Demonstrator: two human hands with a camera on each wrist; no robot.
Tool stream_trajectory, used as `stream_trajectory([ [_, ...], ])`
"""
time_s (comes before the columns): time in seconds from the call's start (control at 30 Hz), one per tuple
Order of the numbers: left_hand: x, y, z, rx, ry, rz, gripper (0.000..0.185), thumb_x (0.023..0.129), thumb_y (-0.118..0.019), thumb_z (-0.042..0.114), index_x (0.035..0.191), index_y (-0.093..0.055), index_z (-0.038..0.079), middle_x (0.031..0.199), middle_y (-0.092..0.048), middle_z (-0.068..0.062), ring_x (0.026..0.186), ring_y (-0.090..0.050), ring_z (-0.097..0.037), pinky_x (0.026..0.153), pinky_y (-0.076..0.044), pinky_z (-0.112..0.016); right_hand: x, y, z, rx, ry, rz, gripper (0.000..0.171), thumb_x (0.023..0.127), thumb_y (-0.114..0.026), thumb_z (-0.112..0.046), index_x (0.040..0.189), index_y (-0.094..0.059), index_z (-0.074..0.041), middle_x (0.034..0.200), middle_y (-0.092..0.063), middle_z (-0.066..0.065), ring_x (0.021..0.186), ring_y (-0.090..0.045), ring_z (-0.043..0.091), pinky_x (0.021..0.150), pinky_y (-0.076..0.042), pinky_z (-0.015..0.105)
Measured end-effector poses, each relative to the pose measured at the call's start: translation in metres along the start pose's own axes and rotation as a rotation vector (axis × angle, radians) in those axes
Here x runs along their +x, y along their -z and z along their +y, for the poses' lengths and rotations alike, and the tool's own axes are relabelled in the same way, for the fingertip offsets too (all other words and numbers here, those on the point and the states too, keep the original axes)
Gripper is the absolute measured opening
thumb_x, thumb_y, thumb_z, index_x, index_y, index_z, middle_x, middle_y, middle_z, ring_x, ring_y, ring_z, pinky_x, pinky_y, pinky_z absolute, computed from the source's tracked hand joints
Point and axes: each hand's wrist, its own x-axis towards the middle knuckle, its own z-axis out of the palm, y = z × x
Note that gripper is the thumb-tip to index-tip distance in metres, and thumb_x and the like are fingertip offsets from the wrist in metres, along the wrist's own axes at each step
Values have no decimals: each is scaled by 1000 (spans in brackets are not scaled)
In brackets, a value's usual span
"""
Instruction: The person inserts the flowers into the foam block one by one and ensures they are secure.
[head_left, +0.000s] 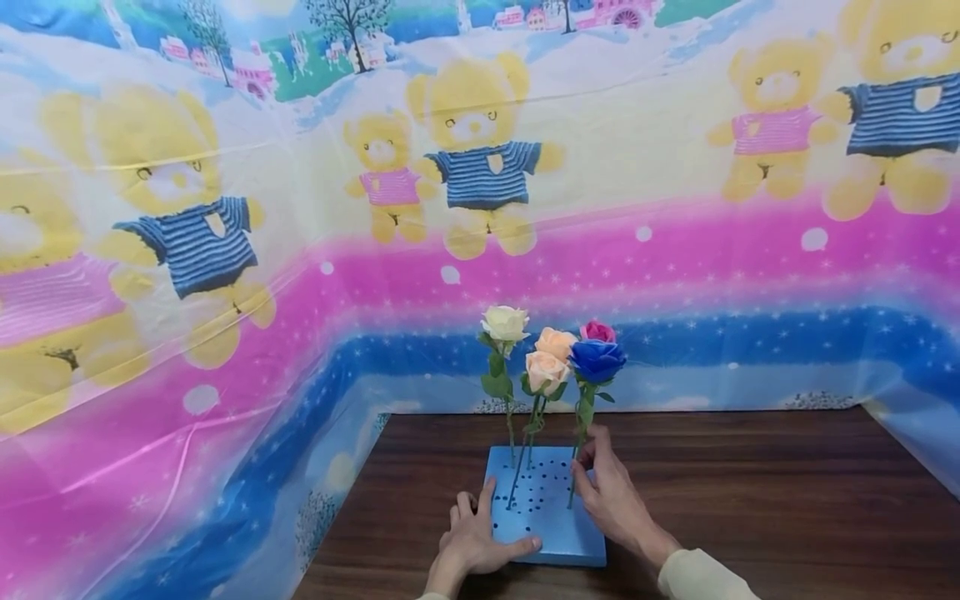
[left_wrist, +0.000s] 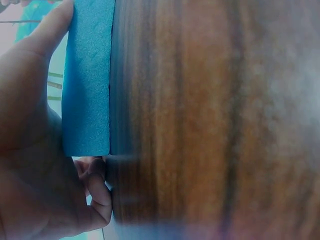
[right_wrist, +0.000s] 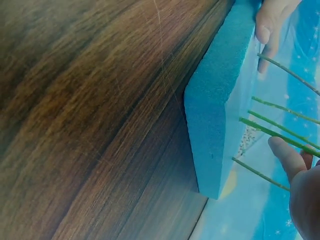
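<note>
A light blue foam block [head_left: 551,546] dotted with small holes lies on the table, with several artificial roses upright in it. My left hand [head_left: 474,533] rests at its front left corner, thumb on top and index finger along the left edge. My right hand [head_left: 617,498] pinches the green stem of a blue rose [head_left: 597,360] low down, above the block's right side. A pink rose [head_left: 597,331] shows behind the blue one. Two peach roses [head_left: 546,372] stand in the middle, and a white rose [head_left: 506,323] at the back left. Several green stems [right_wrist: 277,110] appear in the right wrist view.
The dark wooden table [head_left: 750,492] spreads to both sides of the block. Behind it and on the left hangs a cloth backdrop [head_left: 637,250] printed with teddy bears, meeting the table's back edge a little beyond the flowers.
</note>
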Motion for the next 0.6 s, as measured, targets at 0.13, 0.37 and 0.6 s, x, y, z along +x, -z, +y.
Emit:
stream_trajectory([
  [0.13,2,0,1,0,9,-11,127,82,-81,84,178,-29,20,139,-43,-27,120,-51,-43,74,-48,-60,-1,1,0,-1,-8,-3,61,108,-72,-1,152,-37,-22,105,-62,0,100,-68,15,78,-57,32],
  [0.37,2,0,3,-5,11,-11,127,81,-82,84,178,-29,21,140,-42,-27,122,-50,-44,75,-49,-61,-6,11,2,-15,-69,10,72,106,-78,-10,158,-31,-21,119,-63,7,108,-69,19,90,-61,45],
  [0.6,6,-1,0,-8,31,-28,128,80,-81,87,178,-28,22,140,-42,-26,121,-49,-43,73,-46,-57,-13,29,12,-32,-85,24,74,105,-81,-15,159,-31,-21,128,-61,14,113,-71,25,95,-60,49],
])
